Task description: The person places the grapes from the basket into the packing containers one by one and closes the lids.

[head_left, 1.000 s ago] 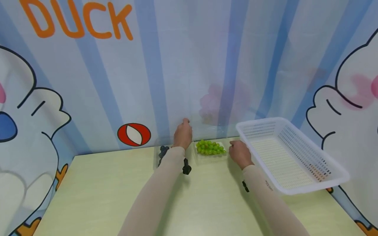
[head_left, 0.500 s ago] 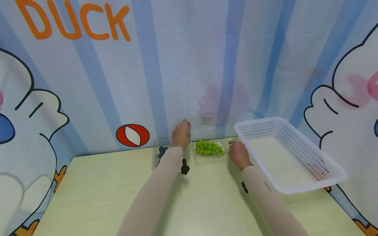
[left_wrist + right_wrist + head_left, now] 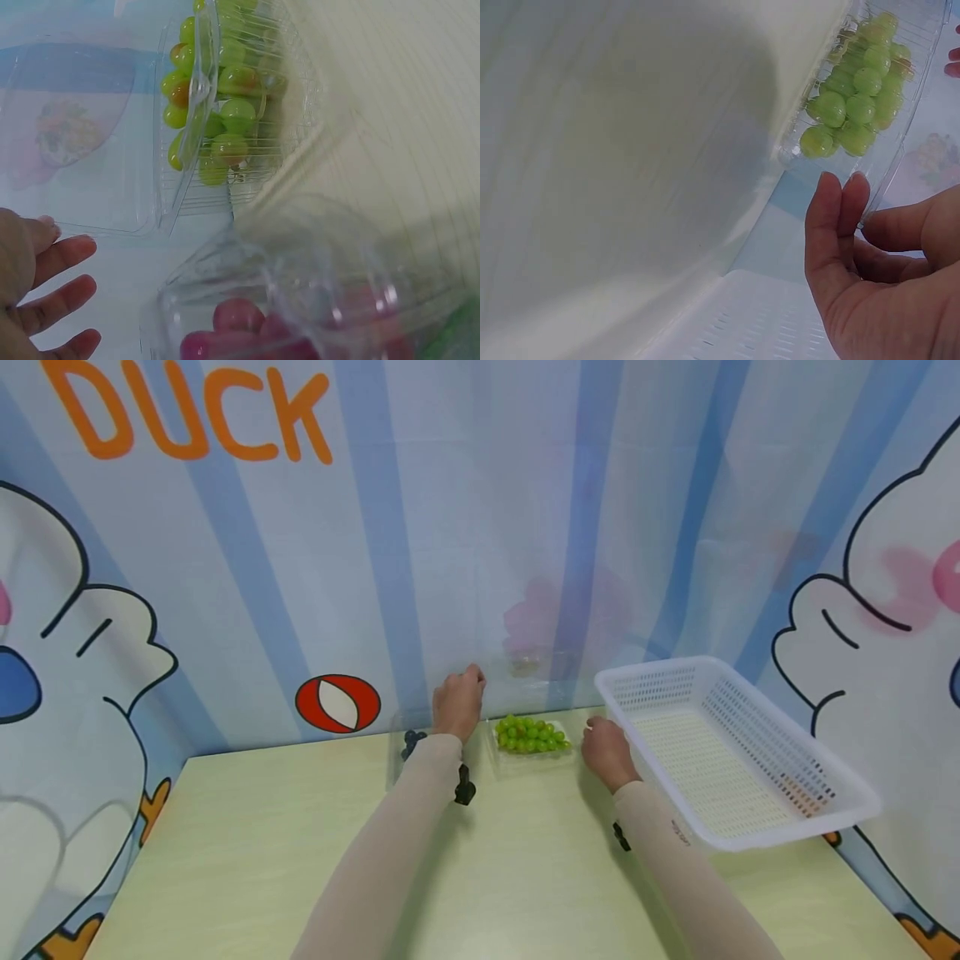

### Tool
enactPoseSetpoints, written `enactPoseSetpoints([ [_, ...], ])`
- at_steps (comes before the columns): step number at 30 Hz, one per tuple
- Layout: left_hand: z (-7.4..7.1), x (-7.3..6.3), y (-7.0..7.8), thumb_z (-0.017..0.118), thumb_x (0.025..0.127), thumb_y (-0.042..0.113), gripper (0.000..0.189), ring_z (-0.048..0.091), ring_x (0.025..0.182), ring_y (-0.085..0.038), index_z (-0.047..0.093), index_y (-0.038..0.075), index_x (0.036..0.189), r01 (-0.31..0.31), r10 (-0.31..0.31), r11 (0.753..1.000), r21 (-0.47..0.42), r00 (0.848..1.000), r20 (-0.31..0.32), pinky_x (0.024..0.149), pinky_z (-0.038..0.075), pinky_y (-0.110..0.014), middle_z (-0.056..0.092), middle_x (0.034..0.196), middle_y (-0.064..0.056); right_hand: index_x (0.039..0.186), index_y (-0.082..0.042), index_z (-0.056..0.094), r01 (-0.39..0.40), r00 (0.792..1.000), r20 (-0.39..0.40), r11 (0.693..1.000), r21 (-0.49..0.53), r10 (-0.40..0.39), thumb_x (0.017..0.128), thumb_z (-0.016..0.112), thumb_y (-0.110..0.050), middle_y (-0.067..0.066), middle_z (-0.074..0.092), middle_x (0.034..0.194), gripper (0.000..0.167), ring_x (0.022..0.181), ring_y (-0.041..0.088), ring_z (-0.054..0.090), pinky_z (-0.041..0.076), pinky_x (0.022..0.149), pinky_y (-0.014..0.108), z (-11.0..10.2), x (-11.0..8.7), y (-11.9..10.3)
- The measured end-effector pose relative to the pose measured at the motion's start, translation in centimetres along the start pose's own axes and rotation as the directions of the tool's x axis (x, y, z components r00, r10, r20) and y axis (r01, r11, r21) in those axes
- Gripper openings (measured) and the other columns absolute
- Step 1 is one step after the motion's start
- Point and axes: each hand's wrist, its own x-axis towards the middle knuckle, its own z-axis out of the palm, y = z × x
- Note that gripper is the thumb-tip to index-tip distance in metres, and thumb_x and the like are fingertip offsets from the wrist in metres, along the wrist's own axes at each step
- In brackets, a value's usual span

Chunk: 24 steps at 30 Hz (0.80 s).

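Green grapes (image 3: pixel 529 735) lie in a clear plastic clamshell box (image 3: pixel 528 765) at the table's back edge. Its raised lid (image 3: pixel 112 172) leans against the curtain behind. My left hand (image 3: pixel 457 703) hovers left of that lid, fingers spread and holding nothing in the left wrist view. Under my left forearm sits a second clear box (image 3: pixel 395 760) with dark grapes (image 3: pixel 412 743); they look purple-red (image 3: pixel 238 315) in the left wrist view. My right hand (image 3: pixel 607 753) is at the green grapes' box, thumb and fingers pinching its corner in the right wrist view.
A white perforated plastic basket (image 3: pixel 757 839) stands close on the right, beside my right forearm. Behind the pale table (image 3: pixel 255 843) hangs a blue-striped printed curtain (image 3: pixel 480 527).
My left hand has shifted slightly left. The raised lid shows more plainly against the curtain than a second ago. My right hand stays almost in place.
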Motion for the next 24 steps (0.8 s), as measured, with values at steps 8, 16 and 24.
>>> enactPoseSetpoints([
  [8, -0.16, 0.15, -0.32, 0.063, 0.102, 0.019, 0.014, 0.069, 0.076, -0.025, 0.072, 0.010, 0.109, -0.001, 0.001, 1.000, -0.009, 1.000, 0.009, 0.073, 0.058, -0.046, 0.074, 0.093, -0.007, 0.134, 0.014, 0.056, -0.008, 1.000, 0.024, 1.000, 0.029, 0.008, 0.107, 0.038, -0.006, 0.032, 0.058, 0.135, 0.038, 0.122, 0.045, 0.059, 0.051, 0.099, 0.054, 0.04, 0.10, 0.02],
  [16, -0.24, 0.15, -0.52, 0.061, 0.103, 0.022, 0.017, 0.069, 0.077, -0.025, 0.072, 0.011, 0.110, 0.011, -0.011, 1.000, 0.003, 0.999, 0.043, 0.072, 0.057, -0.046, 0.075, 0.094, -0.006, 0.138, 0.013, 0.052, -0.067, 0.997, 0.052, 0.983, 0.171, 0.059, 0.109, 0.036, -0.012, 0.030, 0.063, 0.125, 0.041, 0.093, 0.032, 0.071, 0.058, 0.080, 0.043, 0.13, -0.26, 0.12],
  [24, -0.42, -0.47, -0.78, 0.058, 0.105, 0.025, 0.021, 0.068, 0.072, -0.023, 0.071, 0.010, 0.110, -0.031, 0.032, 0.999, -0.027, 0.998, 0.048, 0.069, 0.057, -0.045, 0.075, 0.091, -0.006, 0.135, 0.012, 0.054, -0.095, 0.995, 0.061, 0.975, 0.203, 0.084, 0.109, 0.037, -0.015, 0.026, 0.067, 0.117, 0.041, 0.085, 0.026, 0.071, 0.057, 0.075, 0.039, 0.18, -0.63, 0.56],
])
